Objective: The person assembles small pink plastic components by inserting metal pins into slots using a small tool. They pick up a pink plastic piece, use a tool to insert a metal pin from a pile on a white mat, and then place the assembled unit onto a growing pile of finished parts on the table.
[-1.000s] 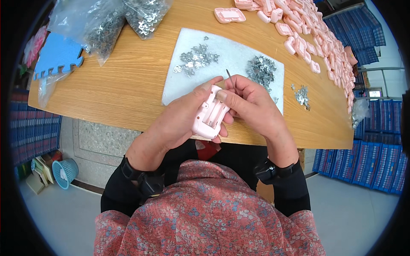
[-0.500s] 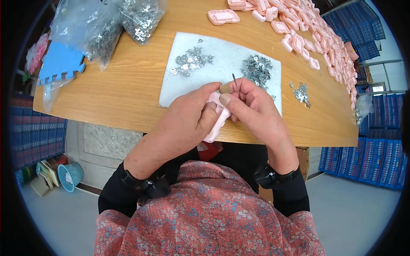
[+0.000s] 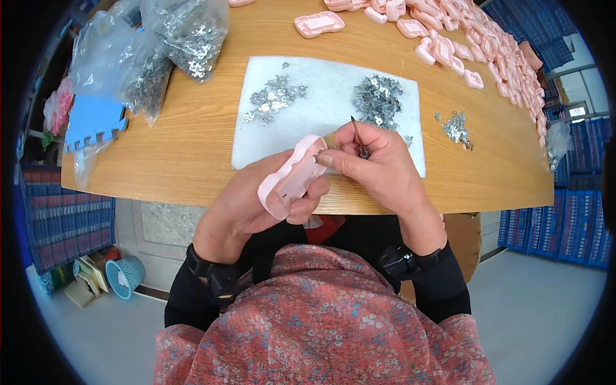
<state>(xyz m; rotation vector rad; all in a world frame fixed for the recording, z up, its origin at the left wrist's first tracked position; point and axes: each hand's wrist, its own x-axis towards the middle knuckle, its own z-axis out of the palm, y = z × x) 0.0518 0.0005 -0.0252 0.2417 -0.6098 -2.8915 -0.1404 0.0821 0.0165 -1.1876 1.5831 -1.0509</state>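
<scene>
My left hand [image 3: 234,199] is closed round a pink plastic casing half [image 3: 292,181], tilted with its hollow inner side showing. Its fingertips wrap over the near right edge. In my right hand [image 3: 385,167] a thin dark pointed tool [image 3: 357,133] sticks up between the fingers. The thumb and forefinger of that hand pinch at the casing's upper right end; what may lie between them is too small to make out. A tan covering [image 3: 330,139] is on the forefinger tip. Behind the hands lies a white foam sheet [image 3: 314,77] bearing two piles of small metal clips [image 3: 378,99].
Many pink casings [image 3: 443,48] are heaped at the far right. A smaller clip pile [image 3: 457,128] lies on the wooden table [image 3: 186,128] right of the sheet. Clear bags of metal parts [image 3: 189,38] and a blue foam mat [image 3: 95,122] occupy the left.
The casing has been turned over, so its hollow inside now shows. My left hand has rolled beneath it and shifted left. My right fingers have moved onto its upper end.
</scene>
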